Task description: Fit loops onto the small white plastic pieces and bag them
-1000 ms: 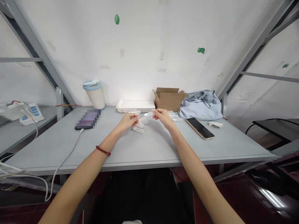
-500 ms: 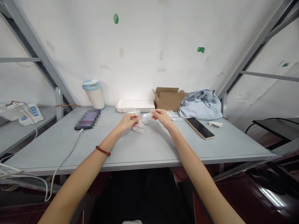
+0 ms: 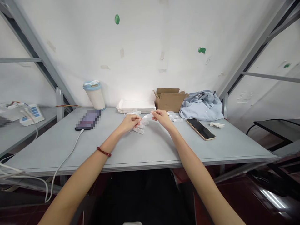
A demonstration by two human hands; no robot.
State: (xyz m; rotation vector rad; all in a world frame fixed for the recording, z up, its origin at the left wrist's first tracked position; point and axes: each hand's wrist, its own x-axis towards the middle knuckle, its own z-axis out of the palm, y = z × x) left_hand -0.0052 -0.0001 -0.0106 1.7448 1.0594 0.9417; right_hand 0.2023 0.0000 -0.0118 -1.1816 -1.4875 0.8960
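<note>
The desk (image 3: pixel 152 150) is smooth, flat grey board. With the tube I hold as the clock's centre, a brown cardboard box (image 3: pixel 169 102) stands at two o'clock, flaps up, and a stack of flat white things (image 3: pixel 138 107) lies at eleven. Soft pale-blue cloth (image 3: pixel 201 107) is heaped in creases just above three o'clock; below it lie a glossy black phone (image 3: pixel 201 128) and a crumpled white scrap (image 3: pixel 217 125). At ten, a cream cup (image 3: pixel 95 97) tapers down from its blue lid. Round dark-red beads make up the bracelet (image 3: pixel 103 152) on my left wrist.

The screen of the device (image 3: pixel 87 120) at nine o'clock is blurred into squares. My forearms run off the bottom edge, and my right hand (image 3: pixel 162 117) partly covers the clear tubes (image 3: pixel 177 120) at three o'clock.

The tube (image 3: pixel 147 116) is small, whitish and translucent, narrowing toward my left. It is above the desk between my hands, its wide end pinched by my right thumb and fingers. The fingertips of my left hand (image 3: pixel 129 121) curl at its narrow end; I can't tell whether they grip it. More translucent pieces (image 3: pixel 139 131) lie loosely at seven o'clock, some overlapping.
</note>
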